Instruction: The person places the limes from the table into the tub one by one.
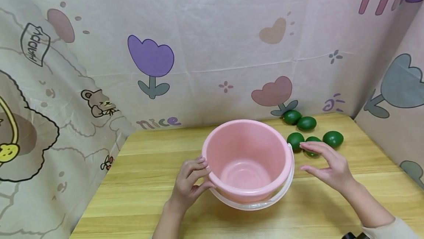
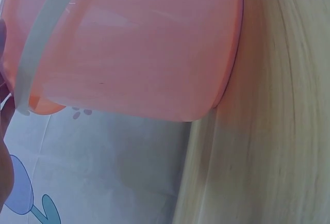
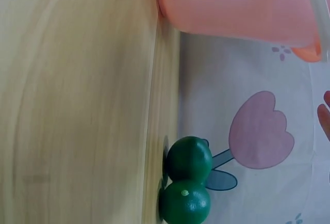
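Pink bucket (image 1: 246,139) stands upright on the wooden table (image 1: 149,172). Clock positions from bucket centre: my left hand (image 1: 188,181) grips the rim (image 1: 245,192) at 8; my right hand (image 1: 336,169), fingers extended, thumb apart, is at 3; white handle (image 1: 258,206) hangs at 6; five green oval objects (image 1: 306,123) lie at 2.

head view bright, soft shadow on table (image 1: 132,187); wrist views dimmer, hazier.
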A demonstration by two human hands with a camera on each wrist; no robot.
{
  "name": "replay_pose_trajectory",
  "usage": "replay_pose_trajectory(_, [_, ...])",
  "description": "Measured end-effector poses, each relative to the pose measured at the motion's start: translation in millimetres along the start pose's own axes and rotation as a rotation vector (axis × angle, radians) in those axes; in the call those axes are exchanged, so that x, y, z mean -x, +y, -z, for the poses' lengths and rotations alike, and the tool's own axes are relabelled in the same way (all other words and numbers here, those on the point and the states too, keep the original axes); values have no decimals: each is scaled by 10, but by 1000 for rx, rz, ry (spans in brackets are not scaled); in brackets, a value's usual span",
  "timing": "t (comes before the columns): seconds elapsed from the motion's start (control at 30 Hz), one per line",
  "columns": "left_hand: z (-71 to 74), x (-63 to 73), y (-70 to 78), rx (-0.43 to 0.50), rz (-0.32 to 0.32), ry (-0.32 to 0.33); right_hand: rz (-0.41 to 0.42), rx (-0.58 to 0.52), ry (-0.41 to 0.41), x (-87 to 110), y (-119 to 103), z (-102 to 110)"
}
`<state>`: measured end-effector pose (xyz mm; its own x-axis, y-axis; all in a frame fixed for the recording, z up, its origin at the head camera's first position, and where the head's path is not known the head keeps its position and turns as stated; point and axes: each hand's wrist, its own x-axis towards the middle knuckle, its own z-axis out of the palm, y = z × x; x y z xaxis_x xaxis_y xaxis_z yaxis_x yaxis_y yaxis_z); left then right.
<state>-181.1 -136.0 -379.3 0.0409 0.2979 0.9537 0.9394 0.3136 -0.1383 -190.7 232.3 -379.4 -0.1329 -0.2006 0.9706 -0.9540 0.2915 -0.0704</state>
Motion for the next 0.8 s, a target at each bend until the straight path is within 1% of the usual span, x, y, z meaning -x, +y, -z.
replay_pose_trajectory(0.27, [5,8,-3,-8,-1,0,-58,102,7,11,66,67])
replay_pose_trajectory(0.4, [5,2,-2,-16,-6,-7,-92,172,-15,-9,68,95])
replay_pose_trajectory(0.53, [3,-3,-5,-19,-10,-8,-138,200,-51,-7,80,142])
replay_pose_trajectory(0.63, [2,-3,-7,-19,-12,-5,-184,210,-72,40,138,193])
replay_pose_trajectory(0.8, [4,1,-4,-24,-12,-3,-262,249,-120,192,305,312])
